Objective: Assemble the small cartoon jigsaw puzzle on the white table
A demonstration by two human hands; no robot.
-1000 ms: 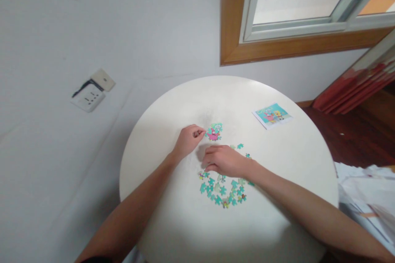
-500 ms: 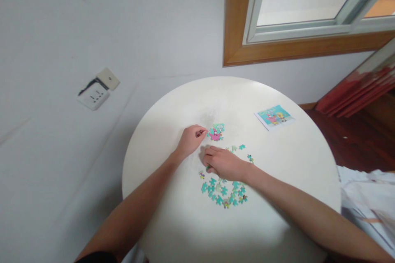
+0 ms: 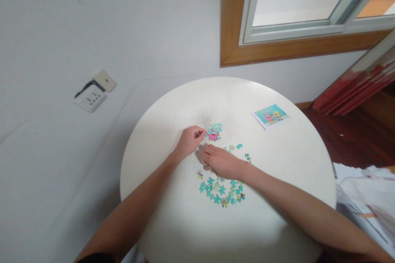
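Note:
My left hand is closed in a pinch, its thumb and forefinger tips at the left edge of a small joined puzzle section. That section shows a pink starfish character on teal. Whatever sits between those fingertips is too small to make out. Just below, my right hand is bent palm down over the table, with a bit of a green puzzle piece showing under its curled fingers. Loose teal puzzle pieces lie in a rough ring around and below the right hand, and my right hand and forearm hide part of it.
The round white table stands close to the wall. A picture card with cartoon characters lies at its right rear. White papers or bags are at the lower right, beside the table. A wall socket is on the left.
The whole view has shifted slightly, with things now a little further left. Both hands keep nearly the same place and pose by the puzzle section.

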